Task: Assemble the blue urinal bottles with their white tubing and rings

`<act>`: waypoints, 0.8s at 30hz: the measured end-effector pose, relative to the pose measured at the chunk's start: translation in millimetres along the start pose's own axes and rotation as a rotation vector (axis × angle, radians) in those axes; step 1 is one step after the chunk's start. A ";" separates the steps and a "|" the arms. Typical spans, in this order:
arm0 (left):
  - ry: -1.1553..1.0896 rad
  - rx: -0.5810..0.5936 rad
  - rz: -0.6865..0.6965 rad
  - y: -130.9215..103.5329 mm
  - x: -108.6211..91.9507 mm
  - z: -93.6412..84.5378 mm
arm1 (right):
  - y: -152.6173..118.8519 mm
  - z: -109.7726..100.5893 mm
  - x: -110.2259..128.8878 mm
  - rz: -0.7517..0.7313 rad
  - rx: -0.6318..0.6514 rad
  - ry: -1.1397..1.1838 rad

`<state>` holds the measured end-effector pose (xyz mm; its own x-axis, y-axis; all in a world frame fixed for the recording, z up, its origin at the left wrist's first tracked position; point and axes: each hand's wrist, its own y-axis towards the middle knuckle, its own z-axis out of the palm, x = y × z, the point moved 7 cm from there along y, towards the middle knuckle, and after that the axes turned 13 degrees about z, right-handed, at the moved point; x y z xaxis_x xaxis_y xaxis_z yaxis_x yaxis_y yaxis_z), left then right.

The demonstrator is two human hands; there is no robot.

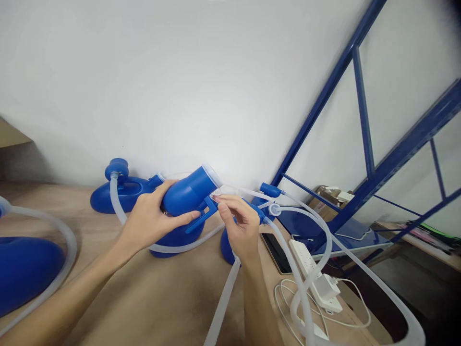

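My left hand (154, 216) is wrapped around a blue plastic cup-shaped piece (190, 190), held tilted with its pale-rimmed mouth up and to the right. A flat blue strip with a squared loop (208, 210) runs along the underside of the cup. Beside that loop, my right hand (240, 218) is closed in a pinch; what lies between its fingertips is too small to make out. Below the cup, a blue bottle (180, 239) stands partly hidden by my left hand. Another blue bottle (226, 247) is mostly covered by my right hand.
More blue bottles with handles (122, 196) lie left on the wooden table (169, 298). Translucent tubes (224, 300) loop across the table and right side. A phone (276, 252) and a white power strip (306, 264) lie right, near a blue metal frame (363, 110).
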<state>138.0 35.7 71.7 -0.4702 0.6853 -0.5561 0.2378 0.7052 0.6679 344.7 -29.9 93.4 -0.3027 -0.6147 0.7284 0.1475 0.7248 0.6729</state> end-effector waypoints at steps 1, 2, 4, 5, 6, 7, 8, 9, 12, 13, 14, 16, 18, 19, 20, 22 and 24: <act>0.000 0.002 0.010 -0.5 -0.8 1.1 | 2.1 -0.9 -5.7 0.070 0.000 0.062; 0.003 0.001 0.019 -1.2 -1.6 1.9 | 3.9 -0.5 -12.4 0.147 0.012 0.131; 0.019 -0.005 0.036 -2.7 -3.3 2.7 | 5.9 2.4 -25.9 0.301 0.056 0.272; 0.030 -0.009 0.047 -3.2 -4.4 2.8 | 6.0 4.2 -32.1 0.375 0.078 0.333; 0.044 -0.015 0.060 -3.6 -5.6 2.3 | 5.7 5.8 -37.4 0.442 0.097 0.382; 0.060 -0.028 0.074 -3.8 -6.9 1.3 | 5.1 7.2 -41.7 0.499 0.110 0.418; 0.078 -0.043 0.090 -4.0 -8.3 -0.2 | 4.3 8.5 -45.2 0.548 0.121 0.445; 0.098 -0.058 0.106 -4.1 -9.6 -1.8 | 3.2 10.0 -48.1 0.592 0.129 0.461; 0.163 -0.108 0.149 -5.3 -12.9 -7.3 | 0.0 14.9 -55.1 0.693 0.131 0.490; 0.185 -0.125 0.162 -6.0 -13.8 -9.2 | -1.1 17.0 -57.3 0.721 0.130 0.501; 0.207 -0.144 0.174 -6.7 -14.6 -11.1 | -2.0 19.1 -59.3 0.746 0.130 0.512; 0.253 -0.178 0.189 -8.5 -15.7 -14.3 | -3.2 22.3 -62.5 0.779 0.130 0.525; 0.289 -0.188 0.194 -9.6 -15.8 -15.5 | -3.8 23.9 -64.3 0.796 0.134 0.529; 0.301 -0.187 0.194 -9.9 -15.6 -15.5 | -3.8 23.9 -64.7 0.796 0.132 0.526; 0.309 -0.182 0.191 -9.9 -15.1 -15.1 | -3.7 23.3 -64.8 0.792 0.127 0.516; 0.318 -0.174 0.181 -9.6 -13.5 -14.1 | -3.8 21.8 -64.8 0.784 0.108 0.486; 0.323 -0.176 0.176 -9.2 -11.6 -13.4 | -5.0 21.8 -65.5 0.792 0.085 0.470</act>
<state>129.9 18.8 78.7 -0.6850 0.6803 -0.2607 0.2025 0.5215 0.8289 343.2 13.5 39.5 0.2729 0.0206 0.9618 0.0730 0.9964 -0.0420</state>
